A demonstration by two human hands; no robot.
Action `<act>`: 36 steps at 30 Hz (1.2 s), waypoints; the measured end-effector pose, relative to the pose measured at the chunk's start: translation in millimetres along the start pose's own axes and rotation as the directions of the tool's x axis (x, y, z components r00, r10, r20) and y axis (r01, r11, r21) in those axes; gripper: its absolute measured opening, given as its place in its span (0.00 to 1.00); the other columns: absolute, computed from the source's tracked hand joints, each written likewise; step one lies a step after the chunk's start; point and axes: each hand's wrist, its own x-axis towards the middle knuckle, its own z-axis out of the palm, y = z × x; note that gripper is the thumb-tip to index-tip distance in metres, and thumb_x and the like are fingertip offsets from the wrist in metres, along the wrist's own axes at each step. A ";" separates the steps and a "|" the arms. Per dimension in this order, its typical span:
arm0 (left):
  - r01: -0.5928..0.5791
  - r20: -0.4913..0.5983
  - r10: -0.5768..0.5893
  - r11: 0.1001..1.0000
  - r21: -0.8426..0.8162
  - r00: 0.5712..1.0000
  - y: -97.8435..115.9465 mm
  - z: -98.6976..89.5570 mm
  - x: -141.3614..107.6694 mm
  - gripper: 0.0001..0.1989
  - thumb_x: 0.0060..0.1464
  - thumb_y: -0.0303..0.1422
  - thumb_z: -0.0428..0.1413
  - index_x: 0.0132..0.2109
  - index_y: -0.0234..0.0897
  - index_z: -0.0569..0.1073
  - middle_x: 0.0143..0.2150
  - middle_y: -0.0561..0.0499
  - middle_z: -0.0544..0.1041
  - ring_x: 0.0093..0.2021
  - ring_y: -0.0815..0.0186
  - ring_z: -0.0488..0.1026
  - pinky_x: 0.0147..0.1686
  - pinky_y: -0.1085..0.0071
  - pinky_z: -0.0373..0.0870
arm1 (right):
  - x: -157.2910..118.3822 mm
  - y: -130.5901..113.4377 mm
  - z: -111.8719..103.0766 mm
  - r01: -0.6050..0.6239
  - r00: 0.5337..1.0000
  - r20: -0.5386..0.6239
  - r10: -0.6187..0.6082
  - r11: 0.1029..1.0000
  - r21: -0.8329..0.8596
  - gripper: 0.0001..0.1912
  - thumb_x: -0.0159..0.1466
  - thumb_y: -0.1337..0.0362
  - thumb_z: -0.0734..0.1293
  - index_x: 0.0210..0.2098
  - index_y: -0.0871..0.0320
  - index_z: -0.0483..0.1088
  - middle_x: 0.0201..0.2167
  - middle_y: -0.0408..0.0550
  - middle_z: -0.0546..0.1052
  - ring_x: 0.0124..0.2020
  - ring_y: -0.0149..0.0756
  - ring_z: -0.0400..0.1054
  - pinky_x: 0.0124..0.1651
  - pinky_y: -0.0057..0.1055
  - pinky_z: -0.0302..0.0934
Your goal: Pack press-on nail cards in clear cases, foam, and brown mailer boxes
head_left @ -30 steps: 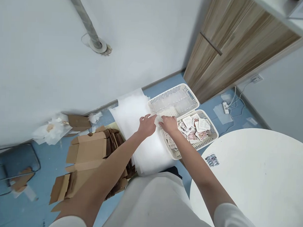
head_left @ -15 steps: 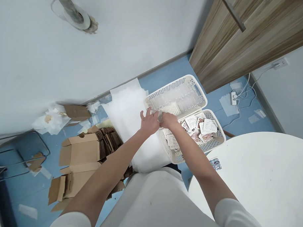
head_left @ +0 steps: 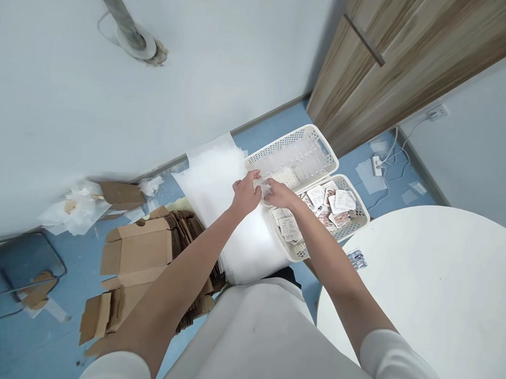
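Over the white sheets (head_left: 220, 180), my left hand (head_left: 247, 195) and my right hand (head_left: 280, 195) meet, fingers closed on a small clear plastic piece (head_left: 263, 184). Its exact kind is too small to tell. Just beyond them lies a white perforated basket (head_left: 333, 163) with clear plastic pieces (head_left: 306, 158) inside. My right forearm crosses a nearer white basket (head_left: 361, 231), which holds printed cards (head_left: 344, 200) and small packs with reddish pictures (head_left: 339, 219).
Flattened cardboard boxes (head_left: 145, 246) are stacked at left. A round white table (head_left: 432, 295) stands at right, with a small shiny pack (head_left: 357, 259) near its edge. A wooden cabinet (head_left: 390, 61) and a power strip (head_left: 376, 165) lie beyond; a metal-framed chair (head_left: 21, 270) is far left.
My hands have drawn slightly apart and turned, so the clear plastic piece between the fingers shows more plainly. The whole view has shifted a little.
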 end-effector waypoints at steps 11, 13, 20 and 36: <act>0.153 0.169 -0.037 0.643 -0.751 0.985 33.3 -18.7 -120.9 0.20 0.47 0.39 0.54 0.47 0.37 0.66 0.35 0.51 0.70 0.33 0.71 0.69 0.33 0.73 0.65 | -170.7 -29.1 50.8 0.223 0.960 -0.274 -0.060 0.754 0.618 0.13 0.46 0.69 0.65 0.32 0.57 0.63 0.30 0.39 0.68 0.32 0.30 0.64 0.37 0.29 0.59; 0.194 0.258 0.024 0.594 -0.781 0.966 39.5 -16.6 -147.4 0.20 0.43 0.39 0.57 0.45 0.36 0.68 0.31 0.53 0.70 0.29 0.72 0.68 0.31 0.73 0.65 | -200.3 -24.7 73.4 0.234 0.950 -0.311 -0.009 0.678 0.697 0.14 0.45 0.69 0.66 0.32 0.56 0.62 0.29 0.38 0.67 0.31 0.29 0.64 0.36 0.29 0.60; 0.308 0.479 0.176 0.569 -0.762 0.860 57.0 17.7 -221.0 0.18 0.41 0.38 0.60 0.40 0.34 0.69 0.33 0.50 0.72 0.31 0.71 0.70 0.32 0.73 0.66 | -282.7 3.5 149.8 0.400 0.778 -0.571 0.262 0.494 0.772 0.18 0.47 0.64 0.68 0.38 0.55 0.63 0.30 0.40 0.70 0.31 0.34 0.69 0.41 0.37 0.61; 0.255 0.784 0.362 0.806 -0.535 0.504 158.4 157.4 -313.8 0.22 0.46 0.42 0.56 0.46 0.34 0.67 0.36 0.47 0.73 0.33 0.67 0.73 0.36 0.68 0.66 | -476.1 117.3 206.0 0.547 0.511 -0.685 0.519 0.418 0.725 0.31 0.49 0.57 0.70 0.51 0.53 0.61 0.42 0.50 0.72 0.35 0.37 0.71 0.46 0.43 0.60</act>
